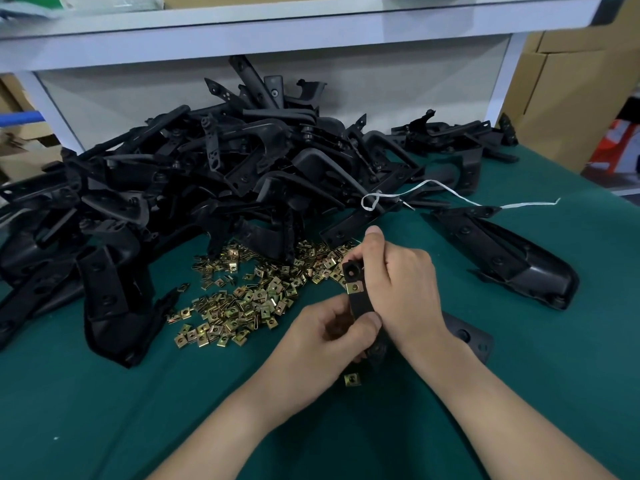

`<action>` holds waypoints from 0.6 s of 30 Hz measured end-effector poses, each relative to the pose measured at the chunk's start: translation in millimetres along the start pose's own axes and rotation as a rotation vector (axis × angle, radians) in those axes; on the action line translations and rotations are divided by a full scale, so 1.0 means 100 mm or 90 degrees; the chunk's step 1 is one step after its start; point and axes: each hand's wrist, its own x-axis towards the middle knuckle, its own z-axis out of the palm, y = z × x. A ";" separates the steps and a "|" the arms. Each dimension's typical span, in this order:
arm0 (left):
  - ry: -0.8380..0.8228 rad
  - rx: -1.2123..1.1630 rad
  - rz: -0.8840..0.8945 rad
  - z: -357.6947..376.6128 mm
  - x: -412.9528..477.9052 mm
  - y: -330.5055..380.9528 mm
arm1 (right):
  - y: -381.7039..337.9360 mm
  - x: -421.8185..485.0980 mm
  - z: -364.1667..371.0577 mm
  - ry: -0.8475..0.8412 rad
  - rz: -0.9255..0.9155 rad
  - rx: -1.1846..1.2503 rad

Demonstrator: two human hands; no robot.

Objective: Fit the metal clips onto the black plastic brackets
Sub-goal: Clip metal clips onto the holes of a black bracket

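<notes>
Both hands hold one black plastic bracket (360, 303) above the green table. My right hand (401, 282) grips its upper arm, thumb near the top end. My left hand (332, 327) pinches the arm lower down, thumb pressed on it. A brass metal clip (354, 288) sits on the bracket's arm just below its round end. The bracket's wide base (467, 336) sticks out to the right behind my right wrist. A loose clip (352, 379) lies on the cloth under my left hand. A scatter of brass clips (249, 299) lies to the left.
A large heap of black brackets (214, 174) fills the back and left of the green table (104, 410). One long bracket (502, 254) lies apart at the right, with a white string (450, 192) across it. A white shelf (277, 26) overhangs the back; cardboard boxes (571, 98) stand right.
</notes>
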 end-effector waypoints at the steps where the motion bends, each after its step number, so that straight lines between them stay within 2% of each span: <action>1: 0.002 -0.006 0.000 0.01 0.00 0.00 | 0.00 0.00 -0.01 0.003 -0.001 0.007; 18: 0.015 -0.082 -0.010 0.04 0.01 0.00 | -0.02 0.00 -0.01 0.008 0.004 0.045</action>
